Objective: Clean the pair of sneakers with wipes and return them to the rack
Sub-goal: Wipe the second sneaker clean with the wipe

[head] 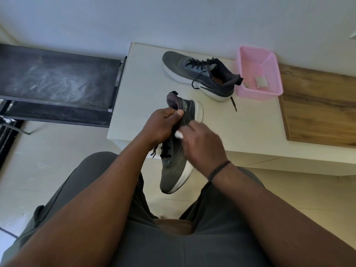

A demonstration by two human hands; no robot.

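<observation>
I hold one grey sneaker (174, 170) with a white sole above my lap, toe pointing toward me and heel up. My left hand (160, 125) grips it at the collar and tongue near the heel. My right hand (200, 145) presses a small white wipe (178, 134) against the shoe's side; the hand is blurred. The second grey sneaker (200, 74) with black laces lies on the white table (138, 89), apart from both hands.
A pink mesh basket (259, 70) with small scraps inside stands right of the second sneaker. A black shoe rack shelf (57, 78) stands left of the table. A wooden board (319, 105) covers the table's right part. My legs fill the foreground.
</observation>
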